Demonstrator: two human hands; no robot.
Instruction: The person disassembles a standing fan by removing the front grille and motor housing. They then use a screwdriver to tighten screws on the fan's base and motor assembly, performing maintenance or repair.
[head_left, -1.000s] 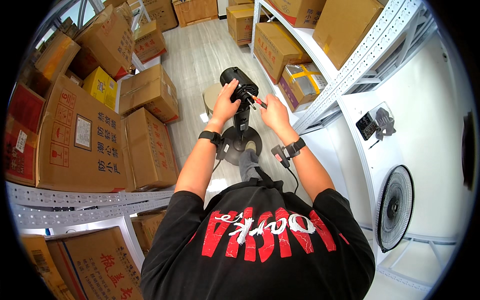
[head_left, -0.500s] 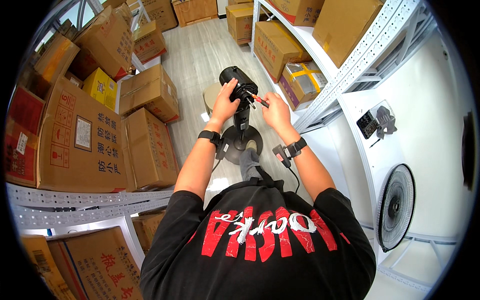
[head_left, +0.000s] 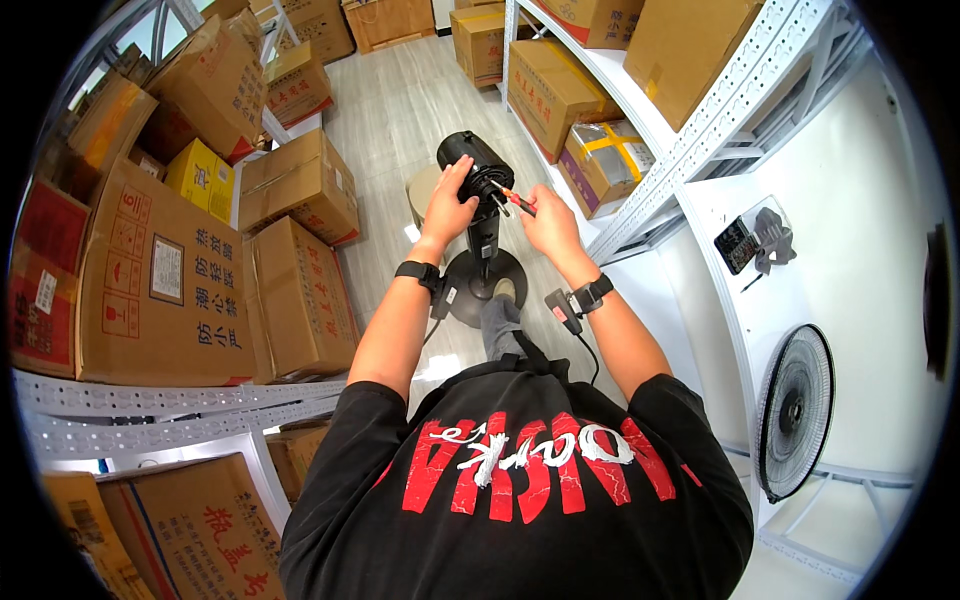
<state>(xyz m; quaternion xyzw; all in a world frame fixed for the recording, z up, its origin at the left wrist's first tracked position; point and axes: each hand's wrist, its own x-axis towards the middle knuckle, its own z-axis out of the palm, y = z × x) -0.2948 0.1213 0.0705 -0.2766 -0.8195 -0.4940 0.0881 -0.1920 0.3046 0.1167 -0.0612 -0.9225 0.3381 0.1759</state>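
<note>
A black fan motor housing (head_left: 474,152) tops a stand with a round black base (head_left: 465,300); my shoe rests on that base. My left hand (head_left: 450,205) grips the housing's left side, fingers laid over it. My right hand (head_left: 548,222) is closed on a red-and-black screwdriver (head_left: 520,202), its tip at the housing's front beside the protruding shaft. Whether the tip is seated in a screw is too small to tell. A beige round-edged object (head_left: 418,190) sits behind the stand. Straps with dark devices and cables are on both my wrists.
Metal shelving with cardboard boxes (head_left: 290,295) flanks me on the left and ahead right (head_left: 560,95). A white shelf (head_left: 735,300) at the right holds a dark phone-like item (head_left: 733,245), a grey bladed part (head_left: 772,240) and a round wire fan grille (head_left: 795,410). A wooden cabinet (head_left: 388,22) stands far ahead.
Very little differs. The motor housing and both hands appear shifted slightly upward in the picture; my grip on the housing and on the screwdriver is the same.
</note>
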